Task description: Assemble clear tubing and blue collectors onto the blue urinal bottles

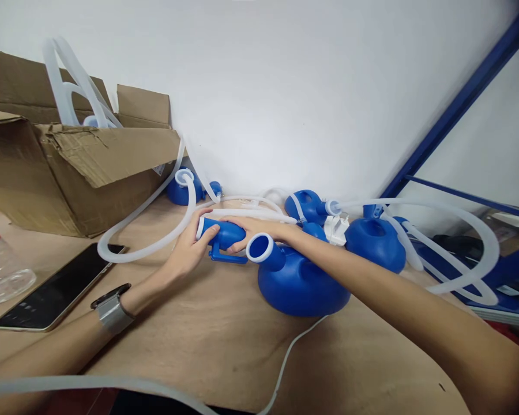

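Both hands are on a small blue bottle-shaped piece [228, 233] with a white rim and a blue side handle, lying sideways above the table. My left hand [191, 242] wraps its rimmed end, thumb on top. My right hand [253, 227] grips the other end, its fingers partly hidden behind the piece. Just below my right forearm sits a large blue jug [303, 285] with an open white-rimmed mouth facing up and left.
An open cardboard box [86, 173] with clear tubes stands at left. A phone [56, 288] and a clear plastic bottle [6, 271] lie nearby. More blue jugs [374, 242], looped tubing [488, 242] and a white adapter [336, 229] are at right; a white cable [288, 351] crosses the front.
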Demonstrator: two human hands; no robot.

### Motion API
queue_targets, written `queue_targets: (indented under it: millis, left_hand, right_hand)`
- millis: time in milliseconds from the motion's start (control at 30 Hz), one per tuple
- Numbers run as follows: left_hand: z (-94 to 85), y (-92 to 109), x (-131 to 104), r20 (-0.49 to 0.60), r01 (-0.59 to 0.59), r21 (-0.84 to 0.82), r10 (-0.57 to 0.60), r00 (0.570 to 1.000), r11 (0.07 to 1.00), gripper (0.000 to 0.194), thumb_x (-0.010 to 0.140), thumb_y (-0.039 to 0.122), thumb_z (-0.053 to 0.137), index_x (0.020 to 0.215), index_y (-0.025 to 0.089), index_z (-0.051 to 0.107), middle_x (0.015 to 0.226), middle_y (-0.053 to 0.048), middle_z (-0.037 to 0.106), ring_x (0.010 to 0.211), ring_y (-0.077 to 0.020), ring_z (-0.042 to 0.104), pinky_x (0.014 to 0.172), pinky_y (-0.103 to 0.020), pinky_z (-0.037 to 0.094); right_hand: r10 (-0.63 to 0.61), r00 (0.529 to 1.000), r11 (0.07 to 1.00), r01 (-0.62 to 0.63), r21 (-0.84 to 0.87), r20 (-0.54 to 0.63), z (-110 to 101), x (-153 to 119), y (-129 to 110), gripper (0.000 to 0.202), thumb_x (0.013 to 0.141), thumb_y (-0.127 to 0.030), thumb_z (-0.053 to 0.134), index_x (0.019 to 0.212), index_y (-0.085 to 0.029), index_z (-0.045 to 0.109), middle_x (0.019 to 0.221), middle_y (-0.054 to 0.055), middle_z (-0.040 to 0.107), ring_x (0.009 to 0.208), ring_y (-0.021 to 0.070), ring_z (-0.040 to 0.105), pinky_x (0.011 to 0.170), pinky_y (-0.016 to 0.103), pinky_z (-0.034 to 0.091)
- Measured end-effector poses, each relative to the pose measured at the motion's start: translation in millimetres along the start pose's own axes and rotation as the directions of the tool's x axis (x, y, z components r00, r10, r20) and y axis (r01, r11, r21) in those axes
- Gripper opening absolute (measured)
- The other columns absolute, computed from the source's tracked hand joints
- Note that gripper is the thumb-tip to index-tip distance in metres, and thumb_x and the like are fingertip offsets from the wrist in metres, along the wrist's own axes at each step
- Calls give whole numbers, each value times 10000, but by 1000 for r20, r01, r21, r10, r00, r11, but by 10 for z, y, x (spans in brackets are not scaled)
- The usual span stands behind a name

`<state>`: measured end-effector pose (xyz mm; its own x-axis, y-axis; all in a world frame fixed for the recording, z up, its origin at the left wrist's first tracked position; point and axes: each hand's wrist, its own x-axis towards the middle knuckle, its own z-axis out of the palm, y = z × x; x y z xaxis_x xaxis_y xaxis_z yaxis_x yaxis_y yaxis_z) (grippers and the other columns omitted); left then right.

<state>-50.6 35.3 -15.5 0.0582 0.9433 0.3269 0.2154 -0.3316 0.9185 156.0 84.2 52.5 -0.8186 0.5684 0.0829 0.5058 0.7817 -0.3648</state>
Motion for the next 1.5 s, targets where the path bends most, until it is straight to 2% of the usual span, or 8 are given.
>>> queue_targets:
  millis: [133,400,700,933,1133,1267,1367,1500]
  left_hand:
    - [-21,55,13,32,11,-15,-11,999,1000,703,767,542,719,1372,239,529,1259,-71,641,1122,-242,628,1015,-398,523]
    - [18,107,26,-32,58,-195,-66,997,979,700,783,586,714,1356,241,505,1069,-42,636,800,-148,621,661,-257,546]
    - [-44,89,37,19,-15,-4,15,1000,1000,564,804,570,655,1224,215,531,1205,-72,634,977,-207,636,831,-333,559]
    - [25,31,-23,1,-93,-113,94,996,989,672,877,539,614,1453,275,389,1456,-101,501,1324,-263,534,1130,-447,476]
    - [-101,25,-2,169,-266,-11,264,950,964,717,906,524,596,1509,242,329,1583,-133,398,1455,-300,428,1248,-506,356]
    - [-193,-5,67,305,-263,45,237,922,964,882,937,600,521,1633,200,156,1638,-171,319,1525,-325,338,1270,-534,316]
    - [-254,1,145,326,-231,150,173,929,961,730,989,623,354,1594,214,354,1630,-129,382,1507,-316,367,1266,-523,322]
    - [-424,-16,271,288,-220,380,111,951,898,564,967,584,365,1180,193,712,1333,-123,651,1287,-300,566,1185,-460,425]
  right_hand:
    - [-22,1000,998,21,52,3,42,59,5,834,827,-514,770,1575,-321,455,1528,45,548,1414,315,516,1228,461,355]
    - [104,987,985,-85,151,-126,32,54,-17,712,833,-490,764,1451,-193,572,1480,105,579,1369,303,538,1173,464,389]
    - [78,993,994,-71,83,-85,-12,33,-61,773,797,-503,780,1488,-238,554,1500,84,567,1384,315,526,1184,478,376]
    - [4,995,986,12,165,-96,-28,47,-111,728,790,-458,798,1442,-206,592,1435,87,617,1323,293,575,1147,438,417]
    - [-14,999,969,25,245,-48,-77,35,-25,718,842,-490,749,1478,-208,573,1473,90,588,1351,300,552,1163,448,388]
    - [20,1000,981,-21,193,7,-95,-20,73,757,862,-555,733,1518,-239,526,1557,77,509,1423,296,484,1200,442,347]
    - [94,993,989,-101,105,73,-86,-75,151,759,839,-591,748,1473,-216,562,1489,101,576,1348,305,553,1143,439,418]
    - [169,976,985,-162,-63,134,-53,-97,285,761,819,-563,773,1433,-153,585,1445,148,608,1299,331,592,1113,448,447]
